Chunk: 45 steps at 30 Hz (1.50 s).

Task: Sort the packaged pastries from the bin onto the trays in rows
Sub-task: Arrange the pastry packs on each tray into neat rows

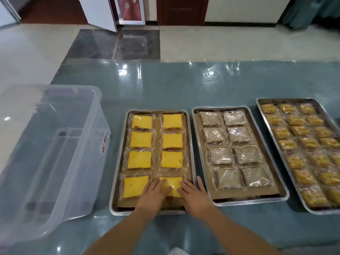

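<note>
The left metal tray (pixel 117 181) holds several wrapped yellow pastries in two columns. My left hand (pixel 152 194) and my right hand (pixel 194 195) lie flat with straight fingers on either side of the nearest yellow pastry (pixel 173 184) in the tray's right column, touching its wrapper. The middle tray (pixel 257 126) carries several brown wrapped pastries (pixel 237 135) in two columns. At the right, a third tray (pixel 265 115) is filled with small orange-yellow packets (pixel 298 129) in three columns. The clear plastic bin (pixel 55 144) stands at the left and looks empty.
All three trays and the bin sit on a glossy blue-green table (pixel 184 85) covered with clear plastic. Beyond its far edge lies a tiled floor with a white door and dark wooden panels.
</note>
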{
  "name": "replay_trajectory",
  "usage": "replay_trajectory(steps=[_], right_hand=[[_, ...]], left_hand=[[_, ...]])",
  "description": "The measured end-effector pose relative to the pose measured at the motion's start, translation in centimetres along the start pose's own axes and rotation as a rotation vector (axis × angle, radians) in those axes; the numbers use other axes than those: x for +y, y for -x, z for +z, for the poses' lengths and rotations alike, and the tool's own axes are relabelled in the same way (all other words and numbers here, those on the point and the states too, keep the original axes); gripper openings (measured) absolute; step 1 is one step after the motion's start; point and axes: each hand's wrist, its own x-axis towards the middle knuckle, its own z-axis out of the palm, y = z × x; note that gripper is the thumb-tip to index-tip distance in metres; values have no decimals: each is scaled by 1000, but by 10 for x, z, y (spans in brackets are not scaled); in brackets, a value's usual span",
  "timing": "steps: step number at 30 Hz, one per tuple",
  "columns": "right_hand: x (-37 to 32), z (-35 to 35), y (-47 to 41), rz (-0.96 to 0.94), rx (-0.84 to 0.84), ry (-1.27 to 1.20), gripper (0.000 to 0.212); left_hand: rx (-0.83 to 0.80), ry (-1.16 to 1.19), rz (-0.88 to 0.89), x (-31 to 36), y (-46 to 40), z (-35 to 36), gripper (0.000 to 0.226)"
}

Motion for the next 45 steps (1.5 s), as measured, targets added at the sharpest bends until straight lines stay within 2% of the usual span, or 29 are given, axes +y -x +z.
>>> replay_trajectory(steps=[3, 8, 11, 16, 20, 25, 30, 35, 40, 45], right_hand=[[9, -11, -5, 19, 36, -29, 47], [26, -36, -29, 88, 86, -66, 50], [30, -42, -51, 89, 17, -72, 51], [34, -36, -72, 63, -57, -67, 48], [34, -28, -77, 36, -56, -31, 50], [35, -26, -74, 8, -15, -56, 48], [36, -20, -58, -20, -49, -17, 63], [33, -22, -56, 4, -57, 1, 63], [39, -37, -63, 2, -11, -7, 59], [52, -64, -83, 51, 18, -27, 60]], left_hand=[[42, 42, -6, -5, -4, -7, 49], [122, 79, -53, -18, -32, -40, 51], [43, 60, -58, -23, -60, -55, 68], [-87, -5, -23, -28, -81, -60, 69], [-96, -27, -37, -31, -73, -52, 72], [-85, 25, -17, -33, -64, -50, 53], [-119, -42, 29, -37, -51, -39, 65], [-78, -40, 9, -34, -54, -32, 63], [-2, -4, 5, -38, -61, -41, 51], [-10, -2, -36, -47, -85, -66, 55]])
